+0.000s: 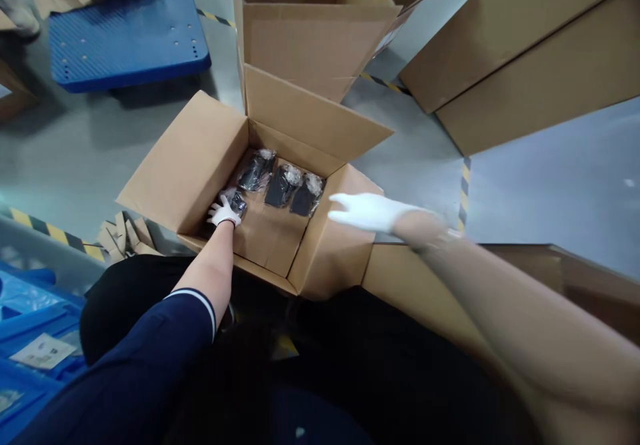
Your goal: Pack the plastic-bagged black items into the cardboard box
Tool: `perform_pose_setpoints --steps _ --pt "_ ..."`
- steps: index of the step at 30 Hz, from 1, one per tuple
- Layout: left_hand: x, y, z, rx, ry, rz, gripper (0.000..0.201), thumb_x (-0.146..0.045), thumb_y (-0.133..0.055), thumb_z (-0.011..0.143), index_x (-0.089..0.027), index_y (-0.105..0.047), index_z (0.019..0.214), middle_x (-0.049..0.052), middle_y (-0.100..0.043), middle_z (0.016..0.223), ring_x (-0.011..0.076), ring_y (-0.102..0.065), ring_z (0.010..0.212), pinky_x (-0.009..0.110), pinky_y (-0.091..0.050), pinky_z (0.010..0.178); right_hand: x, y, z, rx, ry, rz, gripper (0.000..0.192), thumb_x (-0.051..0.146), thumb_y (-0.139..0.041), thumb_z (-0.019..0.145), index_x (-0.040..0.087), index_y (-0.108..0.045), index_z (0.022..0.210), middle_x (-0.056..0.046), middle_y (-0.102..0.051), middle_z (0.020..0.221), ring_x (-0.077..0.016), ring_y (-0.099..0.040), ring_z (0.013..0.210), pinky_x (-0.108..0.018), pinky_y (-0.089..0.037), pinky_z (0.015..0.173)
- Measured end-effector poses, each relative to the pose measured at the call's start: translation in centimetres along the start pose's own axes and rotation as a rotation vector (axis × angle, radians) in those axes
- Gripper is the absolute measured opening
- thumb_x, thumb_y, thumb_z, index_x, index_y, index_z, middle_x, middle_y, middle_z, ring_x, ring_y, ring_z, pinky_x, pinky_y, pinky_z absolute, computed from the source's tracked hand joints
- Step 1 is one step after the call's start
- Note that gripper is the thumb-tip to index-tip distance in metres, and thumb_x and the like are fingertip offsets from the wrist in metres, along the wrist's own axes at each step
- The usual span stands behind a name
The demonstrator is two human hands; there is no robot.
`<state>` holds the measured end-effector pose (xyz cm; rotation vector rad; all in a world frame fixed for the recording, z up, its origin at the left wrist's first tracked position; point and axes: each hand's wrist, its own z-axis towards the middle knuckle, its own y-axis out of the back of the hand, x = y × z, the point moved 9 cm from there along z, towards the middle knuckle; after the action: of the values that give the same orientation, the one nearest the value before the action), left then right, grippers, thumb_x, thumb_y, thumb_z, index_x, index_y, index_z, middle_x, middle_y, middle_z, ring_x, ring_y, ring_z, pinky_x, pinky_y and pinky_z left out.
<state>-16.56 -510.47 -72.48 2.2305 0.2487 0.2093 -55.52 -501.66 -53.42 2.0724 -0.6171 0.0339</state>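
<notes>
A small black bagged part (236, 203) was being gripped and set low in the open box (200, 158) by the left hand (223, 213), while the right hand (367, 210) was held open and empty above the box flap, and a fresh part would be needed next.

The grey floor (550, 185) holds everything. An open brown box (200, 158) sits in the middle, near the person. Behind it, farther away, stands another open box (315, 38). A blue flat cart (130, 32) sits far to the left. Big brown boxes (525, 52) sit far to the right. Small bits of cardboard (125, 238) lie near the left. Yellow and black tape (47, 228) runs across the floor there.
</notes>
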Motion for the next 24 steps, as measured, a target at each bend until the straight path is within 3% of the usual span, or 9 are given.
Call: perform_pose_setpoints --steps 2,5,7,10,12,14,17,20,24 --pt "0.2 0.2 0.3 -0.055 -0.028 -0.011 0.116 -0.054 -0.074 0.08 -0.027 -0.003 0.167 0.028 -0.034 0.151 0.0445 -0.046 0.133 0.061 -0.046 0.102 2.0 -2.2 5.0 0.149 -0.059 -0.021 0.058 0.029 -0.078 0.084 0.018 -0.062 0.139 -0.018 -0.07 0.126 -0.0351 -0.068 0.114 -0.047 -0.052 0.102" --pt "0.6 0.3 1.0 -0.103 -0.093 0.001 0.115 -0.061 -0.073 0.078 -0.028 -0.009 0.167 0.027 -0.044 0.142 0.0442 -0.052 0.127 0.057 -0.047 0.1 1.9 -6.0 11.8 0.144 -0.266 0.035 0.093 0.027 -0.074 0.086 0.005 -0.026 0.162 -0.03 -0.058 0.139 -0.0362 -0.063 0.124 -0.045 -0.053 0.102" --pt "0.9 -0.3 2.0 -0.056 -0.108 -0.011 0.12 -0.07 -0.072 0.074 -0.029 -0.007 0.167 0.027 -0.048 0.14 0.0452 -0.055 0.125 0.056 -0.048 0.1 0.9 -9.1 14.8 0.083 -0.367 0.123 0.114 0.036 -0.081 0.081 0.009 -0.009 0.166 -0.033 -0.04 0.154 -0.0376 -0.053 0.138 -0.046 -0.049 0.108" --pt "1.5 -1.2 3.6 0.056 -0.095 -0.072 0.128 -0.071 -0.075 0.07 -0.03 -0.002 0.167 0.025 -0.056 0.134 0.0433 -0.063 0.119 0.048 -0.051 0.097 -0.7 -13.2 17.5 0.02 -0.459 0.18 0.133 0.046 -0.093 0.066 0.024 -0.008 0.166 -0.032 -0.008 0.166 -0.0447 -0.025 0.153 -0.053 -0.047 0.11" --pt "1.7 -1.1 4.2 0.069 -0.099 -0.09 0.129 -0.058 -0.081 0.068 -0.029 -0.003 0.167 0.024 -0.059 0.13 0.0419 -0.066 0.114 0.045 -0.053 0.093 -1.5 -14.7 18.5 -0.013 -0.496 0.185 0.137 0.05 -0.096 0.059 0.032 -0.011 0.165 -0.027 0.005 0.167 -0.0475 -0.01 0.155 -0.057 -0.048 0.106" --pt "1.8 -0.8 4.1 0.08 -0.117 -0.161 0.13 -0.04 -0.084 0.062 -0.028 -0.007 0.167 0.022 -0.063 0.125 0.041 -0.069 0.108 0.046 -0.055 0.089 -1.8 -15.0 19.3 -0.039 -0.495 0.202 0.134 0.051 -0.097 0.056 0.037 -0.016 0.163 -0.022 0.007 0.167 -0.0472 -0.005 0.155 -0.058 -0.049 0.104" --pt "1.1 -0.2 2.6 0.164 -0.23 -0.591 0.123 -0.022 -0.074 0.056 -0.024 -0.017 0.165 0.015 -0.068 0.121 0.0356 -0.071 0.101 0.044 -0.058 0.084 -1.9 -14.6 19.6 -0.049 -0.476 0.211 0.128 0.051 -0.098 0.053 0.038 -0.026 0.158 -0.019 -0.002 0.165 -0.0447 -0.007 0.153 -0.054 -0.049 0.106" --pt "-1.7 1.2 -0.3 0.254 -0.487 -1.021 0.109 -0.021 -0.064 0.055 -0.018 -0.03 0.159 0.014 -0.063 0.139 0.0324 -0.064 0.12 0.042 -0.057 0.098 -1.4 -14.7 18.3 -0.032 -0.47 0.176 0.116 0.05 -0.097 0.054 0.037 -0.035 0.152 -0.016 -0.01 0.161 -0.0422 -0.017 0.15 -0.049 -0.049 0.106" --pt "-7.0 2.5 -2.5 0.216 -0.646 -1.12 0.113 -0.017 -0.058 0.055 -0.012 -0.023 0.162 0.015 -0.047 0.157 0.0299 -0.052 0.139 0.039 -0.049 0.113 0.0 -16.5 15.3 0.023 -0.46 0.132 0.104 0.048 -0.092 0.062 0.035 -0.038 0.15 -0.016 -0.013 0.16 -0.0424 -0.025 0.147 -0.049 -0.049 0.105"
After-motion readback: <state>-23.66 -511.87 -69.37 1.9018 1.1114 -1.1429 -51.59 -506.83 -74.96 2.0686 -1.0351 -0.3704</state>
